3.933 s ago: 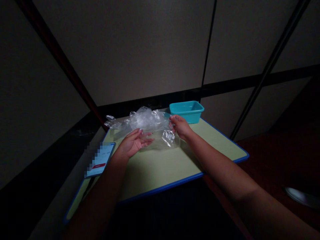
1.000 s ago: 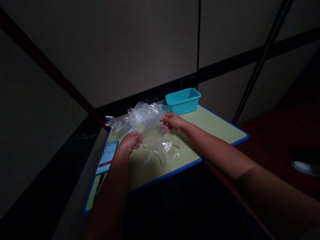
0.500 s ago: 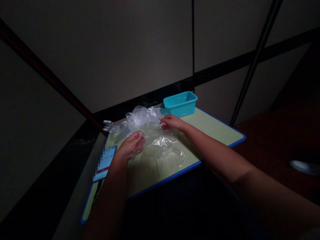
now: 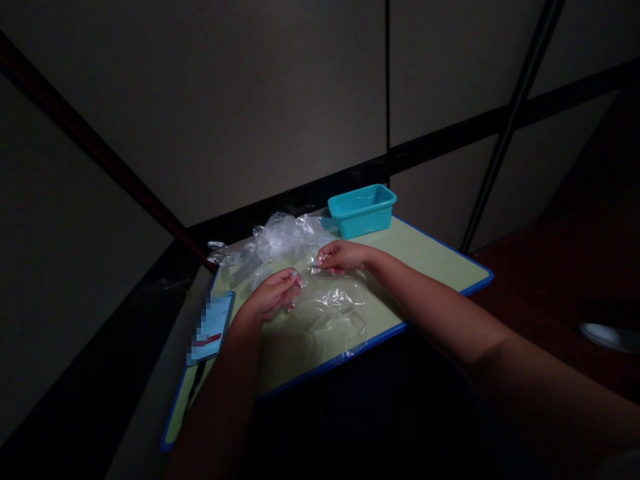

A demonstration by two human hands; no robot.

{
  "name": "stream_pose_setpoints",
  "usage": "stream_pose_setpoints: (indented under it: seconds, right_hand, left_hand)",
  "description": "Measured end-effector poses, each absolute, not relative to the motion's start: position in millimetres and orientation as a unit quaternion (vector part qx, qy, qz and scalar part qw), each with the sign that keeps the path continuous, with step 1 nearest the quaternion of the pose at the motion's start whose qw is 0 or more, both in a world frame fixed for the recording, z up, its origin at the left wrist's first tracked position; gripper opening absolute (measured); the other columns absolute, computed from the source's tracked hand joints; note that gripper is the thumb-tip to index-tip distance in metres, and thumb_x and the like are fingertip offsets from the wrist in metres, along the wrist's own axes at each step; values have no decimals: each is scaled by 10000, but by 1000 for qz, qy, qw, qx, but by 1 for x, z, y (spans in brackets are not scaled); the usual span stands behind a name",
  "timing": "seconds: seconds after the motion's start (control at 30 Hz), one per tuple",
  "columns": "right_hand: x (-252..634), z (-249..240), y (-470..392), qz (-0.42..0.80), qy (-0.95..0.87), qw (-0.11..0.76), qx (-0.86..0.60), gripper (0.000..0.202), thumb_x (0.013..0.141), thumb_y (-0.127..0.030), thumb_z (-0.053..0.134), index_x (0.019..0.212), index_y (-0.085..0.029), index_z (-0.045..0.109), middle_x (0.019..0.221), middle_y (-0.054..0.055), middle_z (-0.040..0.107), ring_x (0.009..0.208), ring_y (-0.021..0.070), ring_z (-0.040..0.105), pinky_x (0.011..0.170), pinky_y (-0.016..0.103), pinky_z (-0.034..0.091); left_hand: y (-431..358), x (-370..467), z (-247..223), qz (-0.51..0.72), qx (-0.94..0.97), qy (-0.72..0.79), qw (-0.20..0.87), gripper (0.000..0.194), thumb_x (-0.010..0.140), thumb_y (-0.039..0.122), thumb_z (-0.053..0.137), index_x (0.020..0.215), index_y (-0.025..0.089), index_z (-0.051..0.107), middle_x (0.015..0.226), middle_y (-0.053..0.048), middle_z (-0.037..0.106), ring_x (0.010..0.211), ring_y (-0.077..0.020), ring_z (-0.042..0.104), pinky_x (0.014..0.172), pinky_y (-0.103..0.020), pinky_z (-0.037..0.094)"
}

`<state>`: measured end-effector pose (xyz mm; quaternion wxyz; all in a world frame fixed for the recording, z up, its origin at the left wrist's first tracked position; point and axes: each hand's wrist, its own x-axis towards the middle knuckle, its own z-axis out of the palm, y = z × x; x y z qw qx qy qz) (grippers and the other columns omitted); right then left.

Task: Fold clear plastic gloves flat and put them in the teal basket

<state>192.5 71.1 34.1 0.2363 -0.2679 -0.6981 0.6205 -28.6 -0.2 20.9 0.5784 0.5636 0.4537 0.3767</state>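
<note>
A thin clear plastic bag (image 4: 340,307) hangs and spreads between my hands over the front part of the yellow-green table (image 4: 430,257). My left hand (image 4: 275,293) pinches its left upper edge with thumb and fingers. On the other side my right hand (image 4: 343,257) pinches the bag's top edge, its fingers closed. Behind both hands lies a crumpled pile of clear plastic (image 4: 285,237), near the table's back edge.
A turquoise bin (image 4: 363,212) stands at the back, right of the pile. At the left edge lies a phone (image 4: 213,327) with a lit screen, beside a dark strap (image 4: 197,380). A panelled wall (image 4: 280,120) rises behind the table.
My left hand has moved right and my right hand slightly down and left, so they are closer together. The clear bag between them has shifted toward the table's front edge.
</note>
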Motion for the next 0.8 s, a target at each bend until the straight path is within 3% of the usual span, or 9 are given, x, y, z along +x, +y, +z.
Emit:
stream_pose_setpoints:
  seconds: [0.13, 0.27, 0.43, 0.57, 0.8]
  right_hand:
    - [192, 31, 77, 569, -703, 299, -303, 220, 739, -235, 653, 600, -153, 502, 398, -80, 455, 333, 47, 370, 354, 163, 265]
    - [194, 29, 85, 514, -685, 354, -376, 217, 777, -150, 583, 588, -160, 477, 377, -81, 429, 317, 51, 356, 346, 170, 247]
    - [198, 27, 91, 417, -697, 361, -459, 203, 800, -160, 573, 610, -163, 500, 347, -75, 417, 304, 63, 363, 372, 186, 276]
    - [200, 23, 94, 355, -714, 318, -513, 182, 802, -188, 584, 630, -166, 529, 376, -45, 476, 319, 95, 433, 413, 212, 334]
    - [202, 14, 98, 277, -752, 234, -550, 77, 730, -184, 669, 685, -159, 611, 461, 27, 559, 489, 176, 568, 525, 256, 383]
  left_hand:
    - [6, -34, 18, 389, 555, 491, 548, 312, 730, 485, 645, 798, 190, 572, 533, 66, 458, 397, -62, 433, 380, -181, 399]
    - [12, -45, 20, 406, 509, 554, 518, 348, 696, 492, 677, 723, 164, 565, 485, 73, 434, 370, -47, 397, 399, -187, 418]
    - [14, -55, 21, 406, 459, 572, 545, 382, 658, 463, 720, 591, 159, 499, 416, 94, 363, 328, -20, 307, 368, -159, 344]
    - [17, -58, 18, 396, 466, 563, 555, 358, 657, 415, 720, 569, 159, 485, 457, 68, 419, 368, -35, 373, 387, -162, 336]
    - [23, -48, 11, 440, 526, 664, 297, 207, 740, 335, 619, 643, 178, 524, 565, 29, 519, 518, -98, 503, 514, -197, 408]
